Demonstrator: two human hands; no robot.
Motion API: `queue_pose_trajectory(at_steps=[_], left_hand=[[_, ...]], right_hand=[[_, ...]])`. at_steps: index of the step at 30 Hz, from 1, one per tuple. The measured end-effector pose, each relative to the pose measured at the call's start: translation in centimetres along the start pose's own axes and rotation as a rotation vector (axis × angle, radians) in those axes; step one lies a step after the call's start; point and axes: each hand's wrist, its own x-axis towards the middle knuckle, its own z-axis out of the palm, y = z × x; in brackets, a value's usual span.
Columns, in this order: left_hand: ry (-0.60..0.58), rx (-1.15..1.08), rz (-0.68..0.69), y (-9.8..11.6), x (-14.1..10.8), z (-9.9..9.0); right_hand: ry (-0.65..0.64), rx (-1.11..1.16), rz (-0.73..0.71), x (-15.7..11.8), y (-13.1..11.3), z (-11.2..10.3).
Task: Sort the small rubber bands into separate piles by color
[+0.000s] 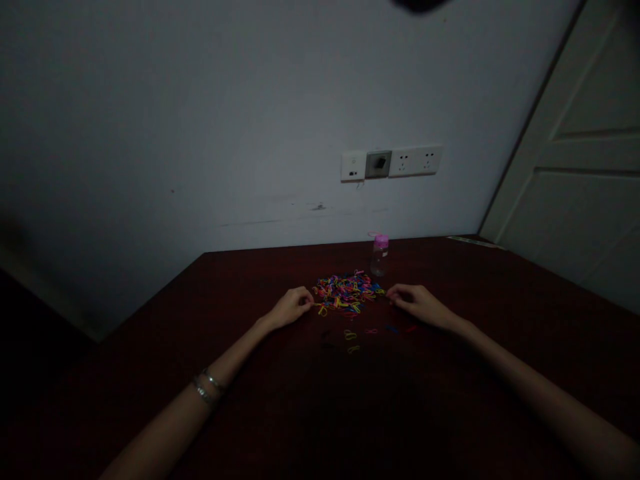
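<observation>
Many rubber bands (pixel 347 290) heaped on the dark surface (pixel 260 273), between left hand (pixel 291 307) and right hand (pixel 419 303). On the left, thumb and forefinger drawn together, just beside a yellow band (pixel 323 311) at the heap's edge. On the right, fingers bent inward, tips near a yellow-green band (pixel 380 292). Too dim to tell gripping from touching, for either hand. Nearer the body than the fingers, apart from the heap: two yellow loops (pixel 350 334), a pink loop (pixel 371 331), a blue loop (pixel 391 329) and a red loop (pixel 411 329). Just beyond the right fingers, upright, a bottle (pixel 379 262) with a pink lid (pixel 381 241). Step in hand, by judgement: teasing single bands free at the heap's edges. Next, probably calls for a light pinch on one band, without dragging neighbours along.
</observation>
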Motion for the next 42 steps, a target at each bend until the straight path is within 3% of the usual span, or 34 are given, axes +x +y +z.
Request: queue_pose_trajectory(at_steps=[5,8,16,21,27,32,36,42], left_hand=[[0.057,0.012,-0.005,0.1,0.1,-0.7],[0.075,-0.008,0.019,1.2,0.0,-0.7],[-0.222,-0.023,0.244,7.0,-0.9,1.0],[-0.291,-0.010,0.246,8.0,-1.7,1.8],[-0.281,-0.054,0.246,8.0,-1.8,2.2],[-0.183,-0.133,0.182,7.4,-1.0,1.8],[-0.036,-0.189,0.030,5.1,-0.1,1.2],[0.152,-0.253,-0.133,0.0,0.8,0.2]], right_hand=[[0.016,-0.005,0.000,-0.1,-0.2,-0.3],[0.017,-0.017,-0.004,-0.2,-0.5,-0.4],[0.011,-0.012,-0.001,-0.2,-0.7,-0.2],[0.019,-0.030,0.007,-0.2,-0.5,-0.1],[0.032,-0.089,0.016,0.0,0.1,-0.1],[0.041,-0.193,0.007,0.2,-0.1,0.1],[0.013,-0.284,-0.042,0.6,-1.1,0.6],[-0.029,-0.386,-0.034,1.4,-2.0,1.1]])
